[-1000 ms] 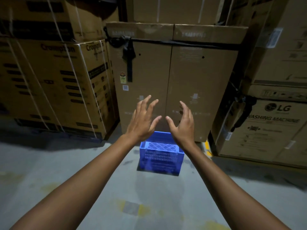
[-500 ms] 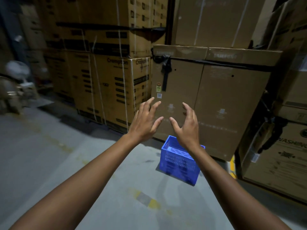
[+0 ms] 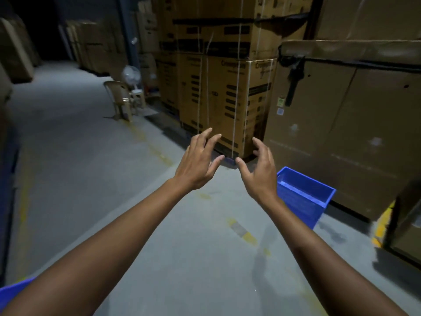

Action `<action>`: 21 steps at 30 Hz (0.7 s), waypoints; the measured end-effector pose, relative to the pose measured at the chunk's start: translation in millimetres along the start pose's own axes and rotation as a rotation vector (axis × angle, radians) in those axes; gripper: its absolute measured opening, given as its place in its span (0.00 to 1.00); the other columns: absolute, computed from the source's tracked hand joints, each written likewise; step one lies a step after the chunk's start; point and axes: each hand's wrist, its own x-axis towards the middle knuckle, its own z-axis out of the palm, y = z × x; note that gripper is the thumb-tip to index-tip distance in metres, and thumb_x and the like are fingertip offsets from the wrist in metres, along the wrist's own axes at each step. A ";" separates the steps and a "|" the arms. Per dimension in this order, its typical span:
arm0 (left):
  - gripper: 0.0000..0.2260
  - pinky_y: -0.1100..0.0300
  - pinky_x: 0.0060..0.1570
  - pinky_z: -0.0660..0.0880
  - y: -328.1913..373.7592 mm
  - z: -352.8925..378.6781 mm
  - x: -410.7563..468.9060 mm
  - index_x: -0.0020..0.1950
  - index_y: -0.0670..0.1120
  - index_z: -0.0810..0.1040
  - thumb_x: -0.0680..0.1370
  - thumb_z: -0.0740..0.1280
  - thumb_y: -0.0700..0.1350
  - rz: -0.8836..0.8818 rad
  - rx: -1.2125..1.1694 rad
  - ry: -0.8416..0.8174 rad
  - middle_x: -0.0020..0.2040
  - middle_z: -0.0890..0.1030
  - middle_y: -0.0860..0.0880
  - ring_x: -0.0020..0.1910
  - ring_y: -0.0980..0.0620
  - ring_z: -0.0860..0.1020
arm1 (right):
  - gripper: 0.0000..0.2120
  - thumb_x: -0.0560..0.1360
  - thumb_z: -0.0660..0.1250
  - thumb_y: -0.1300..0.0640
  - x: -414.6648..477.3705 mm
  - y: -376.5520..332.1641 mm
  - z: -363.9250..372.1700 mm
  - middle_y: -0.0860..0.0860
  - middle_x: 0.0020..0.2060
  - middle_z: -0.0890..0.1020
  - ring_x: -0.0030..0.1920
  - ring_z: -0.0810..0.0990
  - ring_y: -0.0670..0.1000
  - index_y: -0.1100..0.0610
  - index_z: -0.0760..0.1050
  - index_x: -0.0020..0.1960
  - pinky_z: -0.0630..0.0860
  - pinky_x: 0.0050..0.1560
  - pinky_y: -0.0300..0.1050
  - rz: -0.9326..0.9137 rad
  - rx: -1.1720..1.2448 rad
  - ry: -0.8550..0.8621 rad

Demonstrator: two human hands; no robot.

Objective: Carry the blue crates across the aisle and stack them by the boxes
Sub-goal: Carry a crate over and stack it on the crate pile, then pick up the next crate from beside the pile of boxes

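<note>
At the bottom left corner of the view a sliver of blue plastic (image 3: 13, 290) shows under the left forearm, cut off by the frame so that it cannot be told what it belongs to. Above it the concrete floor (image 3: 75, 179) runs open and bare up the aisle, with faint yellow marks along it, toward a plastic chair (image 3: 119, 99) and a pedestal fan (image 3: 132, 76) standing against the stacked goods; the far end of the aisle is too dark to make out. The left hand (image 3: 196, 165) is held out at mid-frame, fingers spread and loosely curled, holding nothing. Behind it rises a strapped stack of printed cartons (image 3: 225, 87) (the lettering is blurred). The right hand (image 3: 262, 172) hangs just beside the left, likewise spread and empty, thumbs near each other but apart. The blue crate (image 3: 305, 197) sits on the floor to the right of and beyond the right hand, apart from it, its near left corner hidden by the right wrist; its open top is tilted toward the camera's view. It stands close to the foot of a large plain cardboard box (image 3: 353, 133) bound with a black strap, which fills the right side and is cut by the right edge.
</note>
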 end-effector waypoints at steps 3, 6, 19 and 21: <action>0.25 0.46 0.65 0.69 -3.6 -38.3 -36.9 0.74 0.47 0.63 0.80 0.60 0.55 -0.016 0.044 -0.002 0.75 0.62 0.43 0.72 0.43 0.62 | 0.29 0.74 0.70 0.48 -21.6 -34.9 7.8 0.51 0.66 0.72 0.64 0.72 0.51 0.51 0.64 0.72 0.77 0.57 0.55 -0.012 0.057 -0.011; 0.24 0.47 0.64 0.69 -14.4 -76.9 -75.9 0.74 0.47 0.63 0.80 0.60 0.55 -0.055 0.093 0.020 0.75 0.62 0.43 0.71 0.43 0.62 | 0.29 0.75 0.70 0.48 -45.9 -71.3 21.3 0.50 0.67 0.72 0.64 0.72 0.50 0.51 0.64 0.72 0.77 0.59 0.54 -0.052 0.092 -0.050; 0.25 0.43 0.65 0.69 -84.4 -293.2 -322.2 0.74 0.48 0.62 0.80 0.56 0.58 -0.298 0.280 0.079 0.74 0.63 0.42 0.71 0.41 0.63 | 0.30 0.75 0.69 0.48 -218.1 -289.9 116.2 0.49 0.64 0.72 0.58 0.74 0.48 0.50 0.62 0.73 0.79 0.51 0.55 -0.216 0.270 -0.259; 0.26 0.42 0.65 0.69 -93.0 -331.0 -367.2 0.74 0.48 0.63 0.79 0.56 0.59 -0.358 0.315 0.101 0.74 0.63 0.42 0.70 0.41 0.64 | 0.31 0.74 0.68 0.47 -254.1 -329.3 132.0 0.49 0.64 0.72 0.59 0.74 0.48 0.50 0.62 0.73 0.78 0.52 0.55 -0.264 0.295 -0.308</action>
